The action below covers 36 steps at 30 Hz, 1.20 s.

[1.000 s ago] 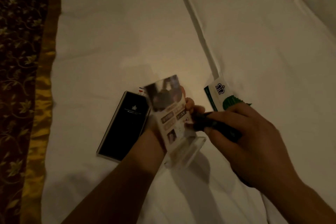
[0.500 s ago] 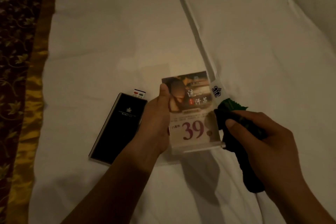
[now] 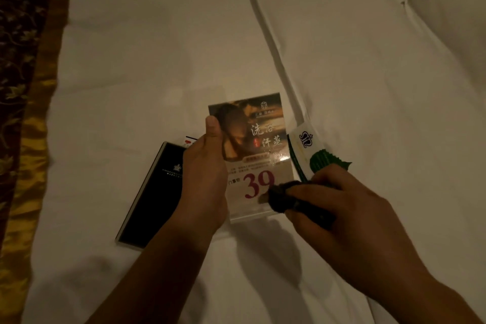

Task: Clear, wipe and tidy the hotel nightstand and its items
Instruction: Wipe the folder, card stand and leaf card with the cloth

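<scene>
My left hand point(image 3: 205, 173) grips the left edge of a clear acrylic sign stand point(image 3: 259, 144), thumb on its front. The stand holds a printed card with a red "39" and faces me above the white bed sheet point(image 3: 157, 47). My right hand point(image 3: 339, 208) holds a bunched dark cloth point(image 3: 282, 197) pressed against the lower right of the sign's front. A black rectangular folder point(image 3: 155, 197) with a small crest lies flat on the sheet left of my left hand. A white and green packet point(image 3: 307, 150) lies just right of the sign, partly behind my right hand.
A dark floral bed runner with a gold border point(image 3: 23, 113) covers the left side. A seam in the white bedding point(image 3: 265, 34) runs diagonally from the top middle down to the packet. A small white card with red marks point(image 3: 190, 141) peeks from behind the folder.
The sign stand has turned from tilted to facing me squarely. My right hand has brought the cloth from beside the sign onto its lower right front.
</scene>
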Each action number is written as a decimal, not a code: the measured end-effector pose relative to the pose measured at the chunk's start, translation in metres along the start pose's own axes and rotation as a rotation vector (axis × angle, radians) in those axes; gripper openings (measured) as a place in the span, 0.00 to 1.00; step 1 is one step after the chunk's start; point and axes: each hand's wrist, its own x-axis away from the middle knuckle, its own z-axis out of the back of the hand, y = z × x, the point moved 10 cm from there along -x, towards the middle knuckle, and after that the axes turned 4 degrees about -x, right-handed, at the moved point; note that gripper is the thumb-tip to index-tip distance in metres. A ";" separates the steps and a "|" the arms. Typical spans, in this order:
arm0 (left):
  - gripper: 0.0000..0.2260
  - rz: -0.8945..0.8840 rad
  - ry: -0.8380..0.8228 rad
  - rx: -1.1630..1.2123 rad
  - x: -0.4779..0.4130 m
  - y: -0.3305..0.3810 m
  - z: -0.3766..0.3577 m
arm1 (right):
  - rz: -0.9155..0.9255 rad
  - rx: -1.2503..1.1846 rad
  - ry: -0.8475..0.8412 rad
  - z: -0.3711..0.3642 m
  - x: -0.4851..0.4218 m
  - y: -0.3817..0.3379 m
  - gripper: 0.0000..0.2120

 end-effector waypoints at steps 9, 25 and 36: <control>0.28 0.063 0.003 -0.132 -0.006 -0.020 0.022 | -0.206 -0.011 0.068 0.004 0.012 0.051 0.12; 0.17 -0.217 0.175 -1.120 -0.006 -0.052 0.044 | -0.289 -0.074 0.013 -0.021 0.025 0.083 0.12; 0.27 0.431 -0.163 -0.246 -0.004 -0.152 -0.112 | -0.318 -0.050 0.069 -0.004 0.023 0.112 0.10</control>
